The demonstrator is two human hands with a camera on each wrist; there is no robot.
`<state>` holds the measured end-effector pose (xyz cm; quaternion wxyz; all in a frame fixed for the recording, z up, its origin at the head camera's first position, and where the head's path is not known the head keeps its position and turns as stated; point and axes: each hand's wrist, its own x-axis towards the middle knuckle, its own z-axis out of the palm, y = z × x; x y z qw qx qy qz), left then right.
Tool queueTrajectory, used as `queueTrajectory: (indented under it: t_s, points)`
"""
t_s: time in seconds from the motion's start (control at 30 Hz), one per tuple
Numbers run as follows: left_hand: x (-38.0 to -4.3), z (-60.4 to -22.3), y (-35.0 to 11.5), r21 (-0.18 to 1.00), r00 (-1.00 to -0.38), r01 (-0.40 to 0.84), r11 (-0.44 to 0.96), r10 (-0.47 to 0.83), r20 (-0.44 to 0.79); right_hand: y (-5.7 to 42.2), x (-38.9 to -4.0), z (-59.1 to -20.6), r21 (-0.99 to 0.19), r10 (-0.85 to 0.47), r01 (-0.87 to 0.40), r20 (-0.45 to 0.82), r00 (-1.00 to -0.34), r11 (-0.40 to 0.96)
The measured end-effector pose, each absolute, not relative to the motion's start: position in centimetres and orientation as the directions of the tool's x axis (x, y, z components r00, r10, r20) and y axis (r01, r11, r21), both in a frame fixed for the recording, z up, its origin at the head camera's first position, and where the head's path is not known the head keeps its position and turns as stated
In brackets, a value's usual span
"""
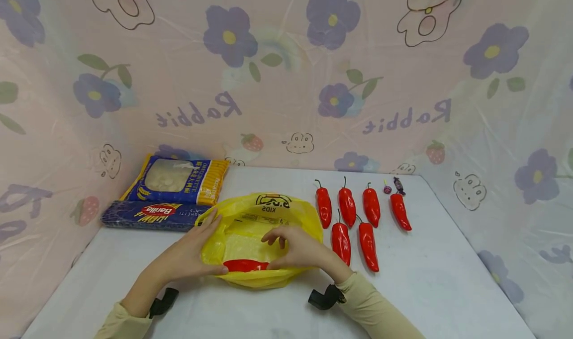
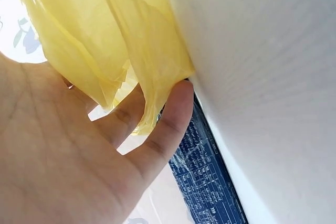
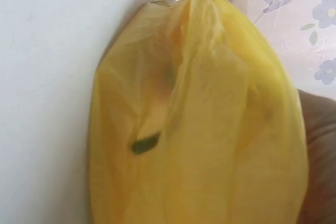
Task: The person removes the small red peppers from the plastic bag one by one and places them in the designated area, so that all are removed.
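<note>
A yellow plastic bag (image 1: 250, 282) lies on the table with its mouth spread wide, and a red chili pepper (image 1: 245, 265) shows inside along its front wall. My left hand (image 1: 188, 254) holds the bag's left rim, thumb at the front edge and fingers at the far side. In the left wrist view, bag folds (image 2: 152, 45) run between those fingers. My right hand (image 1: 297, 247) reaches into the mouth with fingers loosely bent and nothing visible in them; its thumb is close to the pepper's right end. Through the plastic, the right wrist view shows a dark green stem (image 3: 146, 144).
Several red chili peppers (image 1: 346, 207) lie right of the bag. A lollipop (image 1: 387, 187) and a wrapped candy (image 1: 398, 185) sit behind the rightmost one. Behind the bag at left are an orecchiette pack (image 1: 172, 177) and a blue Barilla spaghetti pack (image 1: 152, 215). Patterned curtains surround the table.
</note>
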<state>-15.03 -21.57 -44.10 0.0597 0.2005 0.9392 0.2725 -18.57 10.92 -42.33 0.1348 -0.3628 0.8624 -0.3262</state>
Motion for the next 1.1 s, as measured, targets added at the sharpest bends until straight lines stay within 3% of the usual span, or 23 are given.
queueTrajectory:
  t_s: [0.47,1.1]
  points:
    - [-15.1,-44.4,-21.5,0.520,-0.916,0.350,0.780,0.402,0.014,10.7,-18.3,-43.4,-0.651,-0.741,-0.526,-0.084,-0.666,0.547]
    - [-15.0,-44.4,-21.5,0.526,-0.917,0.338,0.780,0.400,-0.005,10.3,-18.2,-44.0,-0.599,-0.745,-0.574,-0.058,-0.665,0.559]
